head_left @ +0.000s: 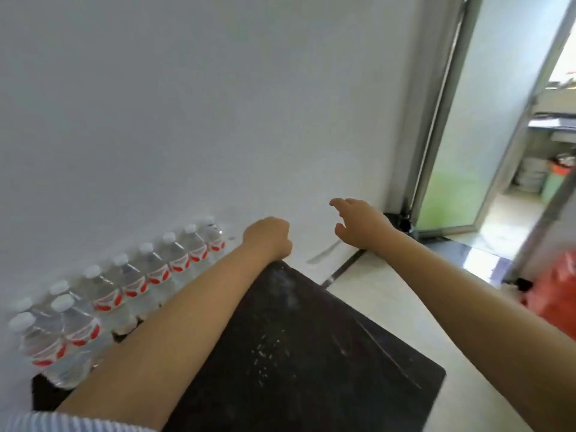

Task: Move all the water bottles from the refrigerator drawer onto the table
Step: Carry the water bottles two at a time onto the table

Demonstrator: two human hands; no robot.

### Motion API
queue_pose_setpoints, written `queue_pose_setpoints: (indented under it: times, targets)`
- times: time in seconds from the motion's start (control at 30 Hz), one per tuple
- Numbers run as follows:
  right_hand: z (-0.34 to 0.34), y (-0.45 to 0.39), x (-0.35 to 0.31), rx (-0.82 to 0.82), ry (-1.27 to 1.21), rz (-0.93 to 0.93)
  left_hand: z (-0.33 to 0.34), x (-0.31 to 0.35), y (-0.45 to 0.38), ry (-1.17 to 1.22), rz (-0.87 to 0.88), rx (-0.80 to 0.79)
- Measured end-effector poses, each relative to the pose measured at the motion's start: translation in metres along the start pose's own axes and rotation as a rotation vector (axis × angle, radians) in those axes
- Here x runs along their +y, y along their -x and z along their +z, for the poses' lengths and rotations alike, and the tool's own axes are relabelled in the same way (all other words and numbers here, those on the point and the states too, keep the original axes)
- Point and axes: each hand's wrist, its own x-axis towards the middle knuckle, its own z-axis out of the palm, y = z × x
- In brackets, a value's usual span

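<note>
Water bottles (137,285) with white caps and red-and-white labels stand in a row along the table's (296,353) left edge, against the white wall (187,104), with a few more doubled up at the near left corner. The left hand (268,236) hangs over the table's far corner, fingers clenched on nothing. The right hand (361,224) reaches beyond that corner, fingers released and spread, empty.

The water bottles (134,288) carry red-and-white labels, but no lettering on them is legible.
</note>
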Motion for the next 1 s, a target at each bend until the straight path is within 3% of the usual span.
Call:
queue_pose_setpoints:
  times: [0.43, 0.7, 1.0]
  targets:
    - [-0.188, 0.268, 0.381, 0.105, 0.292, 0.498, -0.027, 0.495, -0.012, -0.106, 0.549, 0.204]
    - [-0.233, 0.396, 0.559, 0.093, 0.246, 0.798, -0.016, 0.725, -0.012, -0.12, 0.8, 0.231]
    - [-0.25, 0.458, 0.768, 0.022, 0.191, 1.111, 0.013, 0.958, -0.079, -0.111, 1.063, 0.123]
